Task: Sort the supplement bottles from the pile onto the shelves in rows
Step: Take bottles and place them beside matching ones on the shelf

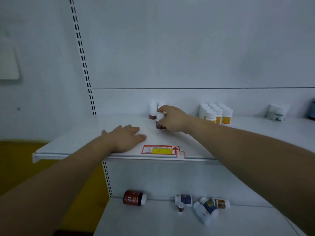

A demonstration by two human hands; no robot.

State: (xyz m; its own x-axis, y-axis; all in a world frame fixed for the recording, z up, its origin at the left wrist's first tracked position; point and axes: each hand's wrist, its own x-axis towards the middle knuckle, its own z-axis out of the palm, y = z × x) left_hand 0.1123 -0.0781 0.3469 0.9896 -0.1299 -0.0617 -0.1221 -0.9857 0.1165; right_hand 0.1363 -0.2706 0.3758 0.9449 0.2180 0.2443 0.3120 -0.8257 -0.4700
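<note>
White-capped, with a dark red label, the small bottle (160, 124) stands upright on the upper shelf (81, 143). The right hand (172, 119) grips it, fingers curled over the cap and thumb side against the body. The left hand (126, 137) lies flat on the shelf just left of it, fingers straight, holding nothing. Two matching bottles (152, 111) stand right behind the held one, near the back panel. Farther right stands a tight block of yellow-labelled bottles (216, 114), then a blurred group with green labels (277, 114). A red and yellow sticker (160, 149) sits at the shelf's front edge. On the lower shelf (153, 223) the pile lies on its side: a large red bottle (134, 198), several blue-labelled bottles (185, 200) and a tiny red one (180, 207).
</note>
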